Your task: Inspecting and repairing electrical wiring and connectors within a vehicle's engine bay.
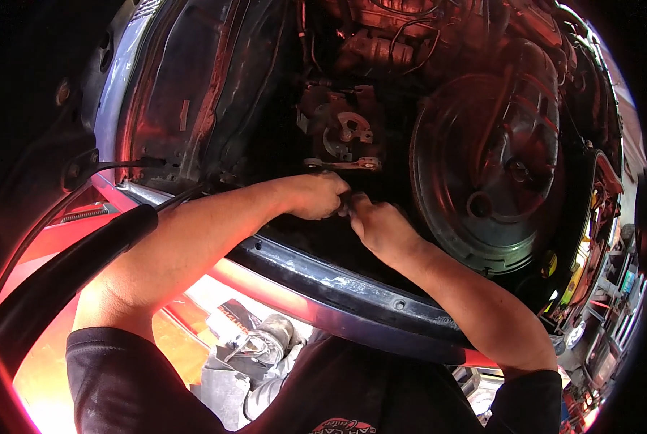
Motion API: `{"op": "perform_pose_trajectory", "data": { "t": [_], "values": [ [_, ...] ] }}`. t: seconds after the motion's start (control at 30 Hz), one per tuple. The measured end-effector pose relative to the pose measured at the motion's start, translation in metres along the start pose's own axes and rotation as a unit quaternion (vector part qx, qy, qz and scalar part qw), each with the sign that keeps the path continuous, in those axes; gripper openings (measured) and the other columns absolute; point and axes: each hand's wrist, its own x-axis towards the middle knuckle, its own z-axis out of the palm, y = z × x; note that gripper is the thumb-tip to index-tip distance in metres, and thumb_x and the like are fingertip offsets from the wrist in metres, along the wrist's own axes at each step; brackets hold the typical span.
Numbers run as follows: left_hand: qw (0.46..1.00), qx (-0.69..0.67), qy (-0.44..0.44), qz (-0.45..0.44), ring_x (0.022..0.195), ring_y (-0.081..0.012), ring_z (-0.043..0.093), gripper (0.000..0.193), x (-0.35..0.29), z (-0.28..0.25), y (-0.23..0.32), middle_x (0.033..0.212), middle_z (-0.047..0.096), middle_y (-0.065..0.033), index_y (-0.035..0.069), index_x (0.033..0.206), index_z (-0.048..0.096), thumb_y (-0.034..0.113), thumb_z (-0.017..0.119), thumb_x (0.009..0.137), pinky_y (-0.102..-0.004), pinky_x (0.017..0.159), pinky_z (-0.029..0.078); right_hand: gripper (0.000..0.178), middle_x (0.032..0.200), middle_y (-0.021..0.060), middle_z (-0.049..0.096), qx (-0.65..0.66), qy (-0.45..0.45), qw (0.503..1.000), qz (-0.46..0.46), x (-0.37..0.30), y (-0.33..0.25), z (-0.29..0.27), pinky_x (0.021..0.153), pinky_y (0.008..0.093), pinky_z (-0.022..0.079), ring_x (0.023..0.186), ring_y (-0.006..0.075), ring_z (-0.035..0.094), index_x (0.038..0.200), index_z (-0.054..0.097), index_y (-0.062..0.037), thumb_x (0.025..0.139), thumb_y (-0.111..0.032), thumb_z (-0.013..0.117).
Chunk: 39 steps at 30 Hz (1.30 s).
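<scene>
My left hand [316, 195] and my right hand [380, 226] meet over the dark engine bay, their fingertips nearly touching. Both are closed, with the fingers curled in around a small dark spot between them. What they hold there, if anything, is too dark and too small to name. Just beyond my hands sits a grimy metal assembly [346, 129] with a round, lever-like plate on top and a flat bar along its near side. The space directly under my fingers is lost in shadow.
A large round black air-cleaner housing [446, 181] with a thick duct stands to the right. The car's front edge [323, 278] runs below my forearms. A black padded rod [78, 271] crosses at the left. Engine parts [381, 47] lie farther back under reddish light.
</scene>
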Motion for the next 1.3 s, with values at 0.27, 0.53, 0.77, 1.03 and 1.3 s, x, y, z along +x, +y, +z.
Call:
{"op": "perform_pose_trajectory", "data": {
  "t": [0.27,0.53,0.77,1.03,1.3],
  "values": [
    [0.987,0.089,0.087,0.106,0.097,-0.0418,0.070,0.024,-0.002,0.011,-0.001,0.098,0.070,-0.0249,0.000,0.107,0.067,0.019,0.064,0.092,-0.0465,0.084,0.053,0.021,0.091,0.0227,0.069,0.225,-0.101,0.952,0.179,0.005,0.011,-0.007,0.070,0.0424,0.054,0.085,0.0303,0.071,0.102,0.067,0.0018,0.099,-0.012,0.053],
    [0.959,0.217,0.076,0.166,0.100,-0.0360,0.071,0.022,-0.005,0.014,0.006,0.098,0.072,-0.0209,0.003,0.107,0.069,0.016,0.065,0.090,-0.0429,0.085,0.055,0.019,0.083,0.0060,0.058,0.363,-0.162,0.857,0.328,0.004,0.005,-0.002,0.051,0.0315,0.036,0.061,0.0107,0.046,0.095,0.062,-0.0021,0.102,-0.016,0.051],
    [0.968,0.147,0.075,0.190,0.098,-0.0341,0.071,0.017,0.015,0.014,-0.015,0.097,0.071,-0.0204,0.002,0.106,0.067,0.012,0.058,0.096,-0.0432,0.082,0.055,0.019,0.087,0.0081,0.059,0.345,-0.057,0.893,0.285,-0.006,-0.006,-0.005,0.061,0.0326,0.045,0.068,0.0142,0.053,0.113,0.057,0.0021,0.104,-0.011,0.046],
    [0.901,0.372,0.094,0.202,0.103,-0.0416,0.069,0.021,0.026,0.018,-0.023,0.104,0.071,-0.0260,-0.002,0.108,0.068,0.005,0.056,0.093,-0.0476,0.090,0.053,0.031,0.093,0.0206,0.069,0.235,-0.017,0.950,0.204,-0.009,-0.007,-0.004,0.073,0.0401,0.057,0.083,0.0286,0.073,0.130,0.050,0.0056,0.099,0.000,0.047],
    [0.973,0.174,0.100,0.110,0.110,-0.0435,0.067,0.023,0.006,0.011,-0.008,0.114,0.068,-0.0299,-0.002,0.109,0.066,0.011,0.053,0.096,-0.0490,0.093,0.053,0.028,0.078,0.0309,0.067,0.042,-0.052,0.991,0.119,-0.001,-0.013,-0.003,0.065,0.0543,0.055,0.080,0.0495,0.069,0.120,0.053,0.0095,0.102,-0.012,0.054]
  ]
}}
